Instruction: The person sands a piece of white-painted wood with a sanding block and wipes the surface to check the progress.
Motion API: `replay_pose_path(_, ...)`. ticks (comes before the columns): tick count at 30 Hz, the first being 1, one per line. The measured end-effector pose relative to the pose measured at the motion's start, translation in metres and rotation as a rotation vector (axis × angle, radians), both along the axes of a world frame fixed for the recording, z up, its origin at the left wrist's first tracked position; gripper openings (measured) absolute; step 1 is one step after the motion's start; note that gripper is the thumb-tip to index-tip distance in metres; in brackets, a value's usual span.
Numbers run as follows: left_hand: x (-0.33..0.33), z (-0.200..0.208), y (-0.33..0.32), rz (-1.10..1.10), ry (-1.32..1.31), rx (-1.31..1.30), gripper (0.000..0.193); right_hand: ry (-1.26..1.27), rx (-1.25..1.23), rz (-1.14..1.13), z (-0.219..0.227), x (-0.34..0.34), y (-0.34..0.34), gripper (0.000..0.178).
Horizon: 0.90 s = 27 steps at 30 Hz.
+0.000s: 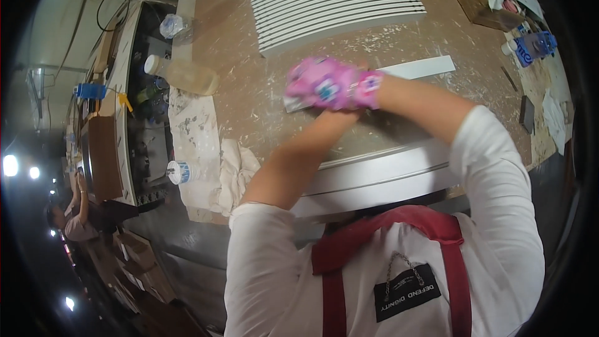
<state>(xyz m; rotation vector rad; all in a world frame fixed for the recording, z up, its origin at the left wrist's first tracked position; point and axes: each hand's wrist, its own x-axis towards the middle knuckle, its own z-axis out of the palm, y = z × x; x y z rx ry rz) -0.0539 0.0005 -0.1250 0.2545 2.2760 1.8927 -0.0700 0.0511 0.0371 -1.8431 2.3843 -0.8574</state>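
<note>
A white strip (430, 67) lies slantwise across the middle of the workbench. My right hand (327, 84), in a pink patterned glove, crosses to the left and closes over the strip near its left end, whose tip peeks out below the glove. The gloved fingers are blurred. My left forearm reaches in beneath the right wrist. Most of my left hand (364, 64) is hidden behind the glove and right forearm, so its fingers cannot be made out. Beyond my hands sits a row of white slats (337, 3), side by side.
A scuffed brown workbench (240, 100) carries a bottle of yellowish liquid (190, 77), a clear jar (182, 172) and a crumpled cloth (237, 171) at left. Long white panels (380, 181) line the near edge. At right are a blue-labelled bottle (530, 47), a dark block (527, 114) and a wooden box (477, 0).
</note>
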Motion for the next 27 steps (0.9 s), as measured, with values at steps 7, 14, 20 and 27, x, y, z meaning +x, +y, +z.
replay_pose_path(7,-0.006,0.065,0.02,-0.325,0.342,-0.827,0.036,-0.059,0.333,-0.131,-0.038,-0.051,-0.045,0.025)
replay_pose_path(14,-0.041,0.101,0.008,-0.159,0.439,-0.888,0.035,0.311,-0.003,-0.354,0.027,-0.076,0.15,0.037)
replay_pose_path(20,-0.035,0.07,-0.002,-0.113,0.643,-0.805,0.045,-0.689,-0.504,-1.109,-0.074,-0.064,0.363,0.039)
replay_pose_path(27,-0.03,0.088,0.011,-0.113,0.584,-0.817,0.04,-0.654,-0.322,-1.225,-0.091,-0.049,0.334,0.037)
